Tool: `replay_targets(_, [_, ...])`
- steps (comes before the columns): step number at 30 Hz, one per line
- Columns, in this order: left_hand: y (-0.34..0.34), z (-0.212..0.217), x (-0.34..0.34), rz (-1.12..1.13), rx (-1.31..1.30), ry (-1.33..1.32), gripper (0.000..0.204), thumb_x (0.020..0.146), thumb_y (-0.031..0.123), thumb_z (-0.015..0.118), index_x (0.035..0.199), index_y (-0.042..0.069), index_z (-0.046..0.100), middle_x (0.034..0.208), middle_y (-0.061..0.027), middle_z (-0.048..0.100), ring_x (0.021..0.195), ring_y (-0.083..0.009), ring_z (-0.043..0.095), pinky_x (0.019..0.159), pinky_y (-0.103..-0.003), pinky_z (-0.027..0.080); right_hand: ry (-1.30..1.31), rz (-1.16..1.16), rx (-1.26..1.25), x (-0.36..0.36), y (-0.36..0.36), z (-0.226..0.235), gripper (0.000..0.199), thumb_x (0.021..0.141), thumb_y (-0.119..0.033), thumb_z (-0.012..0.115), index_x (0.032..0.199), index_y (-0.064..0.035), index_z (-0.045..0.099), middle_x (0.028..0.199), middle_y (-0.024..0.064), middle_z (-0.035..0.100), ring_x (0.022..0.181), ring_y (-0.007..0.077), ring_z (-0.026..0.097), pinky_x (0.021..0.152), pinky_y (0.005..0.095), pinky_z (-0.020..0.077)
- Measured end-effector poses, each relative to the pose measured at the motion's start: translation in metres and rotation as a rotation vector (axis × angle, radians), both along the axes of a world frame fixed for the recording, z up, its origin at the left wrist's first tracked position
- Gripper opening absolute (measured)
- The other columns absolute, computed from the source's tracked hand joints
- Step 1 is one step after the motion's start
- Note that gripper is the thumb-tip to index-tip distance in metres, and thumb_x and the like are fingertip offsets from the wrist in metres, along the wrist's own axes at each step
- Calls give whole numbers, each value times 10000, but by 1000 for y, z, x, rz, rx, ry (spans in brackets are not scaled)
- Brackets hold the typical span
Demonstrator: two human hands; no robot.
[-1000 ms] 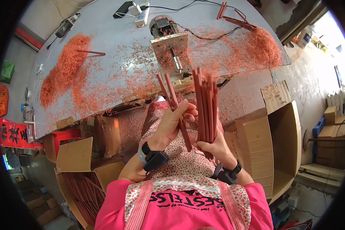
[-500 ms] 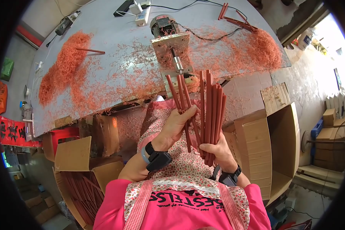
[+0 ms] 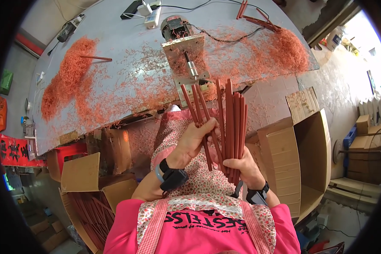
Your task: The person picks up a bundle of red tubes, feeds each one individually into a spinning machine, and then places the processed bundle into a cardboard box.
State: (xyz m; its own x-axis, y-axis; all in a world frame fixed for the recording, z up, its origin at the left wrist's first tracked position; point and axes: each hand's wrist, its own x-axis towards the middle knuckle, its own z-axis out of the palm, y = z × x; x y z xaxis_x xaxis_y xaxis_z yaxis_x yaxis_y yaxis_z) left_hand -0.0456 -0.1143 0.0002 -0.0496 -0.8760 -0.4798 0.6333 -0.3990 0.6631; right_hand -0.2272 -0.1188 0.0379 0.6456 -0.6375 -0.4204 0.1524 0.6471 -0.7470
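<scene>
My left hand [image 3: 197, 137] is closed round a few thin reddish-brown sticks [image 3: 195, 103], which fan out above and below the fingers. Just right of it, my right hand [image 3: 244, 168] grips a thicker upright bundle of the same sticks [image 3: 234, 122] near its lower end. Both bunches are held over my flowered apron [image 3: 203, 186]. Beyond the hands, at the table's near edge, a motor [image 3: 176, 28] with a metal shaft fitting [image 3: 192, 70] is mounted on a bracket. My palms and the inner fingers are hidden by the sticks.
Heaps of orange-red shavings [image 3: 74, 63] cover parts of the grey table [image 3: 127, 31]. Loose sticks [image 3: 262, 23] lie at its far right. An open carton of sticks [image 3: 93, 216] stands at lower left, and an open cardboard box [image 3: 279, 152] at right. Power cords cross the table's back.
The view has shifted slightly, moving the table and motor a little left in the picture. Both hands keep their bunches, with only a slight change in the sticks' positions.
</scene>
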Motion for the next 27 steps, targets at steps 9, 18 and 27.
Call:
replay_targets(9, [-6, -3, 3, 63, -40, -38, 298, 891, 355, 608, 838, 63, 632, 652, 36, 577, 542, -48, 506, 479, -198, 365, -141, 52, 105, 12, -5, -8, 525, 702, 16, 652, 1195, -2, 473, 941, 82, 612, 779, 146, 617, 679, 273, 512])
replay_targets(18, [-1, -10, -16, 130, -23, 76, 303, 911, 379, 570, 892, 81, 614, 681, 33, 568, 533, -44, 445, 476, -193, 341, 167, -44, -220, 15, 24, -20, 365, 712, -30, 660, 1045, -1, 513, 823, 69, 626, 702, 150, 631, 589, 258, 511])
replay_targets(27, [-2, -9, -6, -70, -126, 273, 235, 930, 306, 552, 885, 82, 606, 727, -1, 618, 562, -36, 459, 505, -179, 362, 210, -77, -47, -7, 14, -4, 363, 714, -34, 648, 1048, 24, 518, 793, 94, 643, 661, 155, 637, 579, 263, 518])
